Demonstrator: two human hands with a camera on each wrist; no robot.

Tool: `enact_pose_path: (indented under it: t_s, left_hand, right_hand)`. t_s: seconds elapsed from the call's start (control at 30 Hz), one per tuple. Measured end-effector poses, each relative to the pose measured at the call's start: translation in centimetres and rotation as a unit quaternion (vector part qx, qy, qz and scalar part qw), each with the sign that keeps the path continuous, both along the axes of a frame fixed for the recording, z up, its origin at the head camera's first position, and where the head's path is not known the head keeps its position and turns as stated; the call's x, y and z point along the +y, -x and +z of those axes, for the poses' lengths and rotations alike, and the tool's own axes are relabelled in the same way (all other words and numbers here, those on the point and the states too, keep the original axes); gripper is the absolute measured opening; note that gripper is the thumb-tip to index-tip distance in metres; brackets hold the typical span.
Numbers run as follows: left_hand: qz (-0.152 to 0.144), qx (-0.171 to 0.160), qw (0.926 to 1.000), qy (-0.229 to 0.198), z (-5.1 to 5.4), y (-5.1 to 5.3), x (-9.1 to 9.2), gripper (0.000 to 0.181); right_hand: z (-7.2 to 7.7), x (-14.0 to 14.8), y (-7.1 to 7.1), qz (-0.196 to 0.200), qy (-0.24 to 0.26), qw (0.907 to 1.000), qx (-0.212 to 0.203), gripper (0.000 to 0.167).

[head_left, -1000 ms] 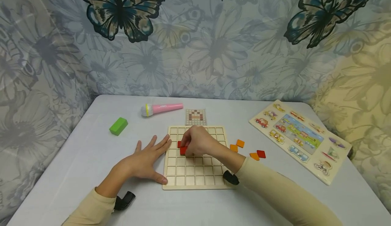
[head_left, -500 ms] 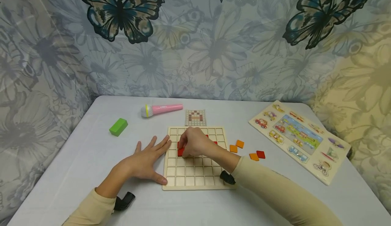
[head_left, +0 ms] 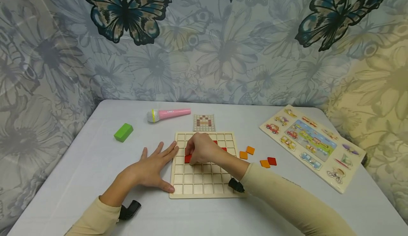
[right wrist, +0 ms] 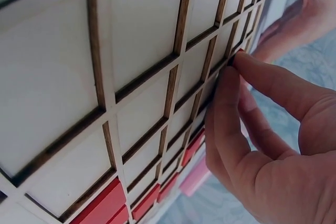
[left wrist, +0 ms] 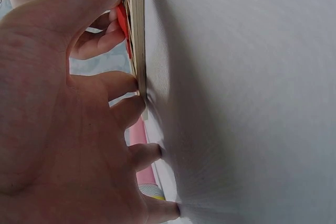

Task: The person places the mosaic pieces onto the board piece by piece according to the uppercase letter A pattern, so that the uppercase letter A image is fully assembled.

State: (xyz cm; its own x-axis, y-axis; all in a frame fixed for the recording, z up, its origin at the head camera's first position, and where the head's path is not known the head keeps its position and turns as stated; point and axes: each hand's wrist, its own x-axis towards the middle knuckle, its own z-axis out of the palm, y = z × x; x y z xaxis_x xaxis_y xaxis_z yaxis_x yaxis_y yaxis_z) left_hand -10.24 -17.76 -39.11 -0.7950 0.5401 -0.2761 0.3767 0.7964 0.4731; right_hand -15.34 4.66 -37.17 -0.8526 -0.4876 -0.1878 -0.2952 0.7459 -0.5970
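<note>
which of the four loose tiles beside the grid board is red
The red tile is the rightmost one in the head view, beside an orange tile; the other three are all orange.

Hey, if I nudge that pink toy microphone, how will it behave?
The pink toy microphone would probably roll in a curve, since its rounded shape tapers. It looks stiff, likely hard plastic, given its smooth, straight body.

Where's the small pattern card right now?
In the head view, the pattern card lies by the far edge of the gridded board, to the right of the pink microphone.
</note>
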Motion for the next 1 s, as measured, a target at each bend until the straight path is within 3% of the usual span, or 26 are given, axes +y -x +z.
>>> enact_pose_path:
  t_s: [0.57, 1.0]
  left_hand:
    - [0.001, -0.005, 1.0000, 0.002, -0.3, 0.0, -0.1, 0.133]
    - [0.000, -0.003, 1.0000, 0.003, -0.3, 0.2, -0.1, 0.134]
  right_hand:
    - [-0.3, 0.2, -0.1, -0.003, 0.008, 1.0000, -0.004, 0.023]
    - [0.7, 1.7, -0.4, -0.020, 0.050, 0.9978, -0.037, 0.016]
